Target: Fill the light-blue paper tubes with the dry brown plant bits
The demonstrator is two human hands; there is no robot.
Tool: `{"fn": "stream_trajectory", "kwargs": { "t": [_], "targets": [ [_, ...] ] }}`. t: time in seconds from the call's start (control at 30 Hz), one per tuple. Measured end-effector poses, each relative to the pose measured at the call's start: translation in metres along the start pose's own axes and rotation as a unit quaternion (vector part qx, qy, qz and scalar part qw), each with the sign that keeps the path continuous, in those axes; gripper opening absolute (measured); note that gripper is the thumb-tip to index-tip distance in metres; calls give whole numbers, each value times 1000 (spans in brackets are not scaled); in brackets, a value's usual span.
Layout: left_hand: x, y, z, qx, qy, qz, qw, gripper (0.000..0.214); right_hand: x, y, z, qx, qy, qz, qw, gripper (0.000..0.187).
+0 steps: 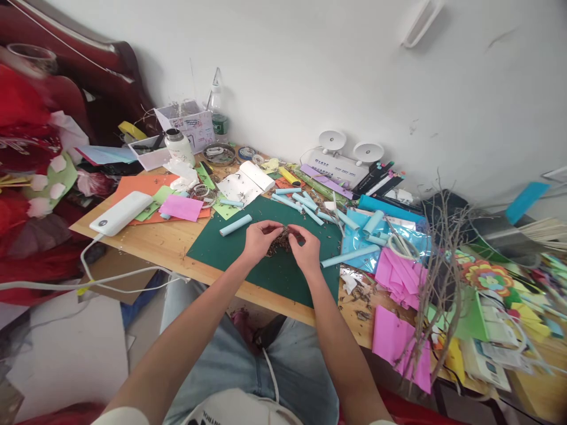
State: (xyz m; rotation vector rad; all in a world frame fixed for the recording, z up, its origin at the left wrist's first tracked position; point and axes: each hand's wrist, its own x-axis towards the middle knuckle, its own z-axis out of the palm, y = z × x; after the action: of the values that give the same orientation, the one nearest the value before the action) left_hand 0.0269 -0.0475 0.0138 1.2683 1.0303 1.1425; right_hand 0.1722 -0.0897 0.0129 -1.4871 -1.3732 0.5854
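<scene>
Left forearm (208,301), right forearm (332,319) angled inward; left fingers (269,224), right fingers (300,229) pinched, nearly meeting.

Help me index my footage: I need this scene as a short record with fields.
Left hand: fingertips pinched at a small brown clump; hand over the mat
Right hand: fingertips at the same clump; hand
Work surface: green mat on a wooden desk
Tubes: pale blue; one left of the hands, others beyond and right
Left on desk: white device with a cable
Right on desk: bare twigs, pink paper
Unclear: the clump's exact material
</scene>
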Motion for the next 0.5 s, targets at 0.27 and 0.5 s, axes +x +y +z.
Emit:
{"fn": "stream_trajectory", "kwargs": {
  "t": [0.27, 0.5],
  "targets": [
    [-3, 9, 1, 83, -43, 54, 994, 21, -2, -1, 1, -16, 29, -6, 999, 24],
    [-1, 18, 3, 222, -80, 71, 969, 15, -5, 1, 4, -164, 40, -144, 975, 24]
  ]
}}
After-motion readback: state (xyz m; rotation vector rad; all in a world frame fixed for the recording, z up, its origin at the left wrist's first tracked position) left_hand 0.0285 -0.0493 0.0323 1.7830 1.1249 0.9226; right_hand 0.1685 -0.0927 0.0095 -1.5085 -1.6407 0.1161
